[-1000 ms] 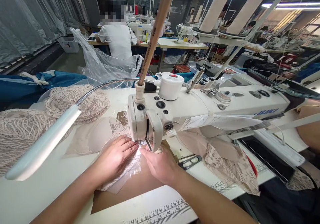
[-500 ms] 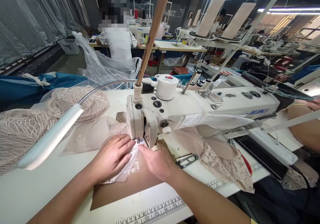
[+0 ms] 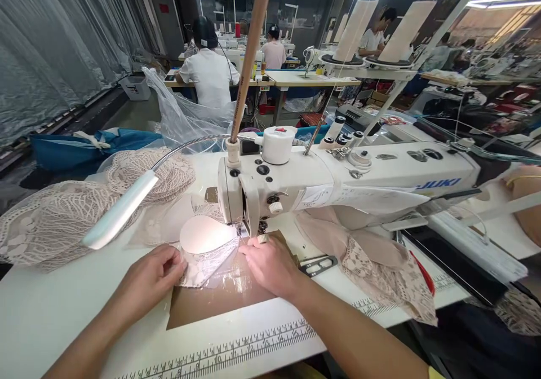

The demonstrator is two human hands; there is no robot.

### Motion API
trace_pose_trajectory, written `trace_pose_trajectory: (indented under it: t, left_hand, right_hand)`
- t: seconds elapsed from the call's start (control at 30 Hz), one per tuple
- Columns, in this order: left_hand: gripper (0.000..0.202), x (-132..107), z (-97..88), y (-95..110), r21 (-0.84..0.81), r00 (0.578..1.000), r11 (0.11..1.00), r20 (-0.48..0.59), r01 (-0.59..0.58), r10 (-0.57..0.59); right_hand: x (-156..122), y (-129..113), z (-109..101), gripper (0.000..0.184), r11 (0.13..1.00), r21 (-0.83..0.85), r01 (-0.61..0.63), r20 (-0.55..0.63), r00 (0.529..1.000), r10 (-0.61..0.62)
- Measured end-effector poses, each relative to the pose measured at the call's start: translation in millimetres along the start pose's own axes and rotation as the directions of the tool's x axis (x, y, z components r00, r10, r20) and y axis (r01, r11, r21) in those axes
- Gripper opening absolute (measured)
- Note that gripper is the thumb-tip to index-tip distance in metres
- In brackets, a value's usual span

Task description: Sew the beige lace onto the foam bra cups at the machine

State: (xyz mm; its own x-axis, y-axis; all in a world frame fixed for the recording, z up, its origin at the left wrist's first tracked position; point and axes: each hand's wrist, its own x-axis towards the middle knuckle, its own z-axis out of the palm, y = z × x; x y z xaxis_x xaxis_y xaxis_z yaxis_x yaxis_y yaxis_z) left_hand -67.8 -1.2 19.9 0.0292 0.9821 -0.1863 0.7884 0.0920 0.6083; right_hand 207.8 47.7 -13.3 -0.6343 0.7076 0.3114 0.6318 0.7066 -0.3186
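A pale bra cup with a lace panel (image 3: 207, 263) lies below the needle of the white sewing machine (image 3: 279, 184). Its smooth beige cup (image 3: 207, 233) faces up under the lamp's light. My left hand (image 3: 154, 272) has its fingers curled together at the lace panel's left edge, pinching that edge. To the right of the needle, my right hand (image 3: 270, 263) rests on the brown plate (image 3: 224, 305) with its fingers closed near the lace's right tip. Whatever lies between the right fingertips is hidden.
Stacked lace cups (image 3: 63, 215) lie at the left, under a lamp (image 3: 122, 210). More lace pieces (image 3: 380, 255) spread right of the machine, near a slotted metal piece (image 3: 319, 266). A printed ruler (image 3: 236, 351) runs along the front edge. People sit at machines farther back.
My left hand has moved left and away from the needle, uncovering the smooth cup. My right hand stays beside the needle. The camera view has shifted slightly.
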Motion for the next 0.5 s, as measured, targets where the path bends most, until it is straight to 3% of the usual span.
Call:
trace_pose_trajectory:
  t: [0.07, 0.13, 0.2, 0.27, 0.37, 0.5]
  left_hand:
    - [0.032, -4, 14.2, 5, -0.366, 0.999, 0.93, 0.001, 0.038, -0.041]
    - [0.028, -8, 24.8, 14, -0.697, 0.989, 0.703, 0.056, 0.137, -0.137]
    - [0.035, -10, 30.8, 25, -0.867, 0.965, 0.448, 0.124, 0.218, -0.23]
    - [0.042, -11, 33.9, 34, -0.921, 0.948, 0.292, 0.184, 0.259, -0.261]
    - [0.031, -11, 37.6, 39, -0.92, 0.932, 0.203, 0.294, 0.336, -0.21]
    - [0.032, -13, 44.3, 44, -0.888, 0.907, 0.192, 0.396, 0.417, -0.139]
  right_hand:
    - [0, 0, -1, 0.025, 0.999, 0.032, 0.002, 0.011, 1.0, -0.002]
    - [0, -1, -2, 0.026, 0.999, 0.046, -0.003, 0.015, 1.0, 0.002]
    - [0, -1, -3, 0.027, 0.999, 0.041, -0.007, 0.025, 1.0, 0.006]
    - [0, -1, -3, 0.026, 1.0, 0.023, -0.006, 0.034, 0.999, 0.005]
    - [-1, -1, -3, 0.024, 1.0, 0.006, -0.003, 0.033, 0.999, 0.003]
    - [-1, -1, -3, 0.022, 1.0, 0.002, 0.006, 0.032, 0.999, -0.006]
